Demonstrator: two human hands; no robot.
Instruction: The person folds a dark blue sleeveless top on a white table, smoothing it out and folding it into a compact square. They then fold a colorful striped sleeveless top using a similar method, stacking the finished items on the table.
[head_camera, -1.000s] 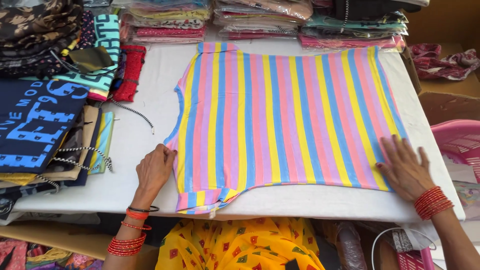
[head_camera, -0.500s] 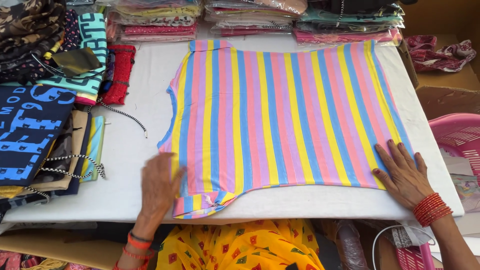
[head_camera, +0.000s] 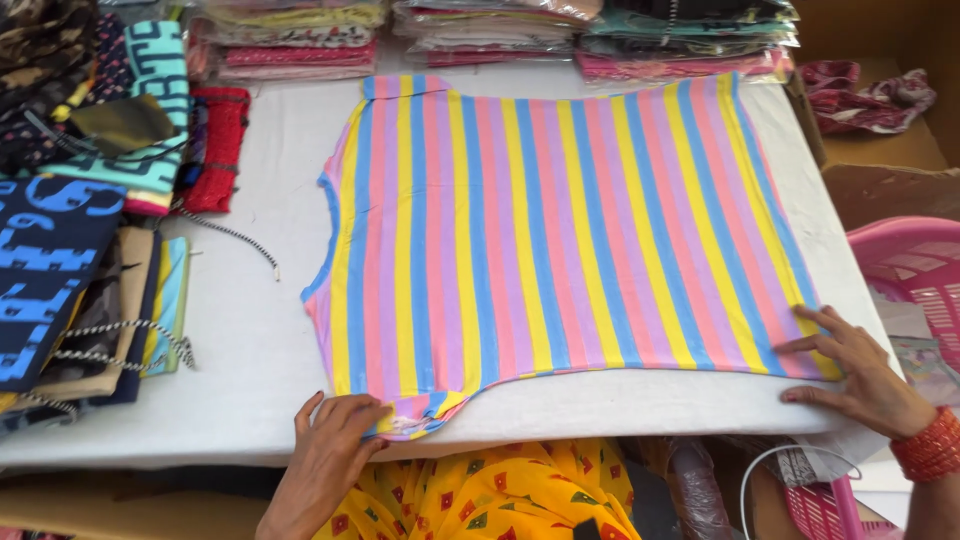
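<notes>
White table (head_camera: 250, 340) fills most of the head view, cloth-covered, with a striped garment (head_camera: 560, 230) spread flat across its middle and right part. Garment has lengthwise stripes in pink, yellow, blue and lilac, with a blue-edged curved opening on its left side and a small flap at its near-left corner hanging toward the table's front edge. Left hand (head_camera: 330, 460) sits at that near-left corner of the garment, fingers curled over the flap and pinching the fabric edge. Right hand (head_camera: 850, 375) lies at the garment's near-right corner, palm down, fingers spread flat, pressing the cloth on the table, gripping nothing. Red bangles (head_camera: 930, 445) circle the right wrist, just right of the garment's corner. Behind the garment's far edge, a row of bagged folded clothes (head_camera: 500, 30) runs along the back of the table. Left of the garment, well apart, stacks of folded clothes (head_camera: 80, 200) with drawstring cords, including a dark blue printed piece and a red one. Right of the garment, off the table, a pink plastic basket (head_camera: 910, 270) and a cardboard box (head_camera: 880, 180). Below the garment's near edge, yellow patterned clothing (head_camera: 500, 495) of the person shows.
</notes>
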